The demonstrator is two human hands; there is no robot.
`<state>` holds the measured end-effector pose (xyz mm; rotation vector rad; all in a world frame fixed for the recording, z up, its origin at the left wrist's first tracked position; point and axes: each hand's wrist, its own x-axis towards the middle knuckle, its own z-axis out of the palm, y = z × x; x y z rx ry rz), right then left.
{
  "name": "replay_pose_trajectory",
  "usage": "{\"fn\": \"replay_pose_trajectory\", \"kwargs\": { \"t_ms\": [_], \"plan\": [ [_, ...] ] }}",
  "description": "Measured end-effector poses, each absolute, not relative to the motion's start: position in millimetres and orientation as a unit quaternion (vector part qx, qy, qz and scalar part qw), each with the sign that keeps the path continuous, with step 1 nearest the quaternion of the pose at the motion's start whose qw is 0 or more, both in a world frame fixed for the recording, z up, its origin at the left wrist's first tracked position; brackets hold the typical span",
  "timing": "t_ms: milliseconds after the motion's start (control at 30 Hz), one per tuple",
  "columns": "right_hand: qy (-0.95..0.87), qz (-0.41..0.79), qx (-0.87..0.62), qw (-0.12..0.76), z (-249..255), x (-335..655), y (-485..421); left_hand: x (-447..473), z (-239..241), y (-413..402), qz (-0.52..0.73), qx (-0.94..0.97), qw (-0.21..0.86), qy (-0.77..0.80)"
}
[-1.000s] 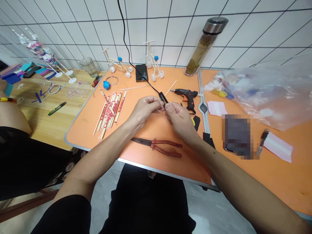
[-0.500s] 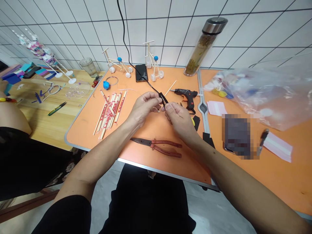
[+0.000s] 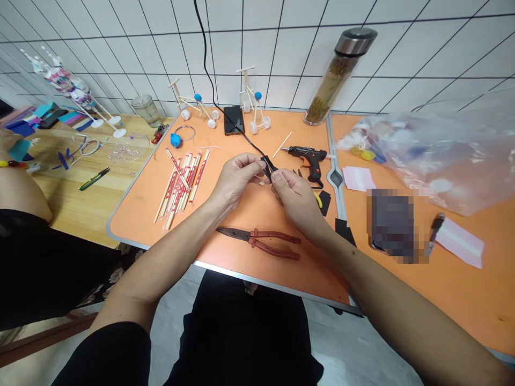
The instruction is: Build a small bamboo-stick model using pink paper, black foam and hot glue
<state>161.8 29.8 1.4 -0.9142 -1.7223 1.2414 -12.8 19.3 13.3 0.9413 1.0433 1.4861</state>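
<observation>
A small black strip [image 3: 268, 165] with a narrow gap along it is pinched between the fingertips of my left hand [image 3: 238, 179] and my right hand [image 3: 293, 194]. Both hands are closed on it, above the middle of the orange table. A small pale end, perhaps of a stick, shows below my left fingers; the rest of it is hidden. Pliers with red handles [image 3: 276, 236] lie in front of my hands. Behind my right hand is a black glue gun [image 3: 308, 156], with a thin wooden stick [image 3: 282, 145] by its nozzle.
Wrapped chopsticks [image 3: 183, 182] lie left. At the back stand two small wheeled stick models [image 3: 259, 110], a phone [image 3: 233, 119] and a tea bottle [image 3: 340, 75]. A black cable [image 3: 209, 69] hangs down behind my hands. A plastic bag [image 3: 446, 155] is right; another person's arm [image 3: 22, 190] is left.
The black strip has tilted slightly and its gap looks wider between my fingertips. My hands have barely shifted. At the far left, the other person's hand has moved a little with a teal piece.
</observation>
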Motion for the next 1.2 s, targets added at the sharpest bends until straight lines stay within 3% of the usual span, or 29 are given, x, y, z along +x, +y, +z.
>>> {"fn": "replay_pose_trajectory", "kwargs": {
  "t_ms": [1200],
  "plan": [
    [-0.590, 0.608, -0.353, 0.397, -10.1, 154.2, 31.5, -5.1, 3.4, 20.9, 0.635, 0.374, 0.546, 0.398]
  ]
}}
